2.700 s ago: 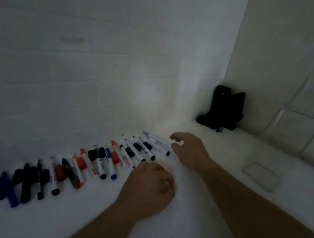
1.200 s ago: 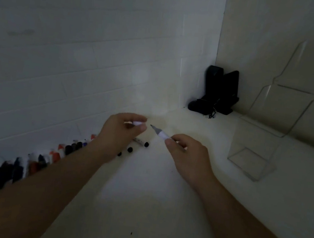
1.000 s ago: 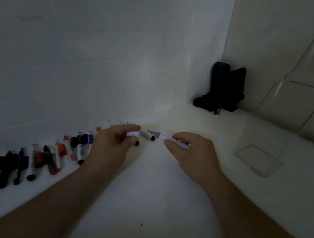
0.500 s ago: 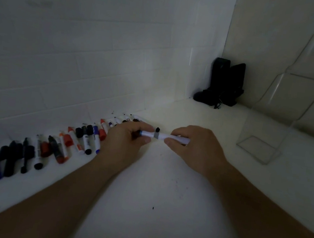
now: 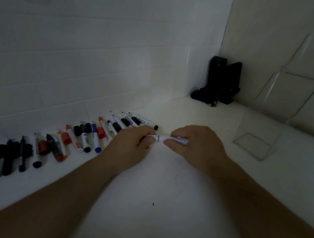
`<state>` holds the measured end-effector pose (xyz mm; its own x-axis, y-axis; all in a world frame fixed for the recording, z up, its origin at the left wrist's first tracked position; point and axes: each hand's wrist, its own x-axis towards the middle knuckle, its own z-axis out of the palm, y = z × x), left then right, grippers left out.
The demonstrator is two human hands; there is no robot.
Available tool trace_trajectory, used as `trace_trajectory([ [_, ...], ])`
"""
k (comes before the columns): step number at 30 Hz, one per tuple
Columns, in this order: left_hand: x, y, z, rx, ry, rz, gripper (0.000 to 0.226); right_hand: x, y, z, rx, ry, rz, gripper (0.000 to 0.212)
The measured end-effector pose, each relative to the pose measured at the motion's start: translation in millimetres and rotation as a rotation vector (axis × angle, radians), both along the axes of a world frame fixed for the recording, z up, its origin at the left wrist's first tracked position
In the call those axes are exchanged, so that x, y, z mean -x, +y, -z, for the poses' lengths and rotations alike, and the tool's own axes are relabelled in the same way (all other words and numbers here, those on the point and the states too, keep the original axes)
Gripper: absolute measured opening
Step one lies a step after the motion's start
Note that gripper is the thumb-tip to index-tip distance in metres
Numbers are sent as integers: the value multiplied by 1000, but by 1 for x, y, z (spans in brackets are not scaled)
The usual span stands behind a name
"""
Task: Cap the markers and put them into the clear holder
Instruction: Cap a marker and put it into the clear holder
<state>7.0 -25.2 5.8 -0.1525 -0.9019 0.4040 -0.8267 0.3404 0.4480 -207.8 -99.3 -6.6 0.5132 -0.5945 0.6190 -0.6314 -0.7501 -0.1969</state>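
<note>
While both hands meet above the white counter (image 5: 161,208), they hold one white marker (image 5: 171,139) level between them. The left hand (image 5: 131,147) has its fingers curled around the marker's left end, thumb tip pressed against it near a thin grey ring on the barrel; whether that end is a cap already pushed home cannot be told. The right hand (image 5: 198,147) pinches the other end between thumb and curled fingers, with the white tip of the barrel poking out past the knuckles.

Behind and left of the hands, a row of markers (image 5: 83,135) lies along the foot of the tiled wall (image 5: 81,50): black, red, blue and white ones, side by side, some with loose caps next to them, running from the far left edge of view up to a spot just beyond the left hand. The dim light blurs the ones at the far left.

To the right stands the clear holder (image 5: 256,143), apart from the right hand, its base flat on the counter and its tall back rising against the side wall. A black object (image 5: 218,82) sits in the far corner, beyond both.

Between the hands and the holder the counter lies bare, as does the stretch nearer the viewer, marked only by a few dark specks.
</note>
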Motion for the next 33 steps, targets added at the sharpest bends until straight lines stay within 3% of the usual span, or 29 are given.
trace_trajectory([
  [3,0,0,1,21,13,-39,15,-3,8,1,-43,-12,7,78],
  [12,1,-1,1,64,34,-61,18,-12,21,3,-45,-76,61,50],
  [14,4,-2,3,85,53,-40,19,-11,21,4,5,-10,108,47],
  [18,7,-2,6,137,89,50,17,-22,33,5,303,172,253,35],
  [20,3,-2,7,177,143,92,16,-26,39,3,324,215,244,30],
  [22,1,2,8,211,148,92,32,-22,42,-5,303,250,243,26],
  [24,3,4,6,191,177,81,46,-10,50,-25,227,193,245,21],
  [26,11,8,3,144,220,107,45,6,60,-54,167,41,235,17],
  [30,30,20,1,147,91,228,43,51,58,-124,191,-324,304,13],
  [33,35,24,1,129,50,253,41,91,43,-152,255,-390,406,16],
])
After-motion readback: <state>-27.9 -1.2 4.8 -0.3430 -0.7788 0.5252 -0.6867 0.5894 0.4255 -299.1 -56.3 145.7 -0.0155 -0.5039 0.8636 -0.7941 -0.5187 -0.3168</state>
